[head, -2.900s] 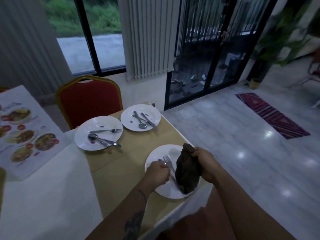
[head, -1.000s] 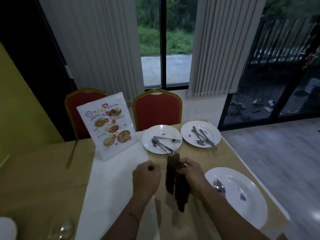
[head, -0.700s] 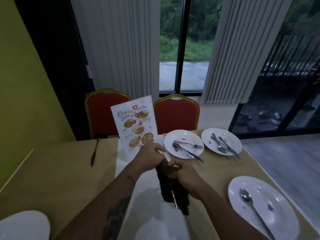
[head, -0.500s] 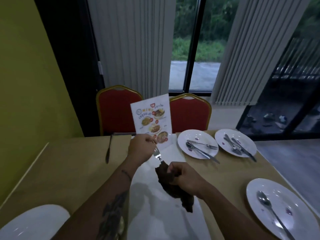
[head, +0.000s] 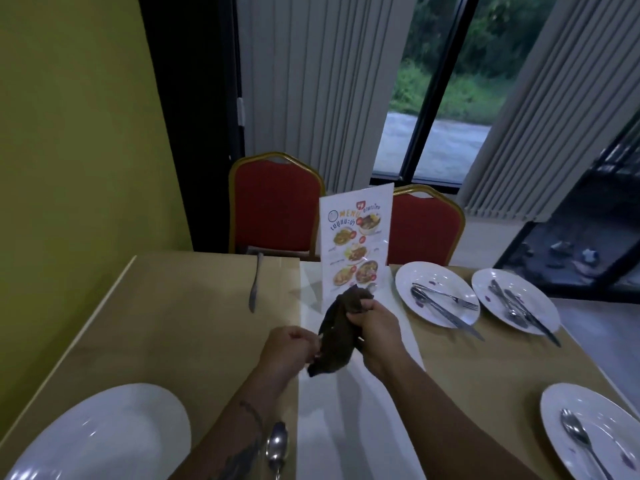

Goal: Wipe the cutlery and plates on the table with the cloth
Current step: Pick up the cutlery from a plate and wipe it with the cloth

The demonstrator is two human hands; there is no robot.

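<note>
In the head view, the right grip [head: 375, 329] is clenched round the upper part of the dark cloth [head: 337, 336]. The cloth hangs bunched in the air above the white runner [head: 332, 420] that crosses the tabletop [head: 180, 323]. The left grip [head: 289, 348] sits just beside the cloth's lower end with its fingers curled. Whether it pinches the cloth, something buried in the folds, or nothing cannot be told.

The cloth looks soft, light and floppy, so it should drape round whatever it wraps and works best gathered into a pad in the palm.

The plates look glazed: stiff, smooth and breakable, and probably safest steadied by the rim. One plate [head: 97, 434] lies at lower left with a spoon [head: 277, 445] just beside it. Two far plates [head: 436, 275] [head: 530, 285] carry cutlery. A knife [head: 255, 285] lies alone on the tabletop. Such pieces are thin, hard and likely slippery, so the handle is the place to take them.
</note>
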